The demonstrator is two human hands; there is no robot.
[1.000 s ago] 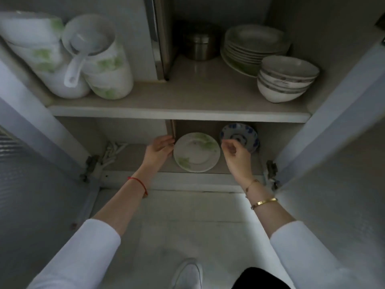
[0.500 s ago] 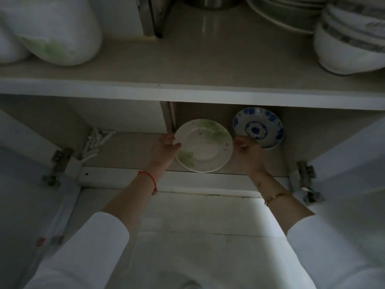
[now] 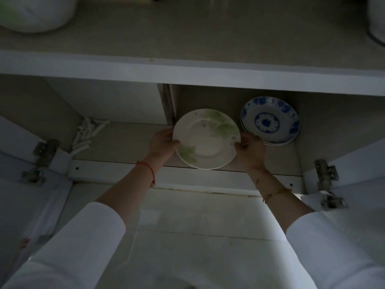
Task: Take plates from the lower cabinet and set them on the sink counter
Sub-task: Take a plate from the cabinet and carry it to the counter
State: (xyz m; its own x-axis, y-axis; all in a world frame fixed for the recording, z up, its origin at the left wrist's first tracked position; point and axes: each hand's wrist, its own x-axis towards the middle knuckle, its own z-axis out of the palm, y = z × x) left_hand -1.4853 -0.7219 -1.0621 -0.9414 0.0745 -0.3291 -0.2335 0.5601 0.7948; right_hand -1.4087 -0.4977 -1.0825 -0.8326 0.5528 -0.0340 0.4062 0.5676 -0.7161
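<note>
Removal step: left hand [image 3: 161, 143] and right hand [image 3: 251, 151] fingers pinch green-leaf plate [image 3: 206, 140] rims; next, lift clear of lower shelf [image 3: 125, 140].

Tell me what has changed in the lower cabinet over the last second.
The left hand and right hand, a second ago only reaching beside the green-leaf plate, now grip its rim on either side. The plate still stands tilted on the lower shelf, not lifted out. The blue-patterned plates to its right stayed put.
</note>
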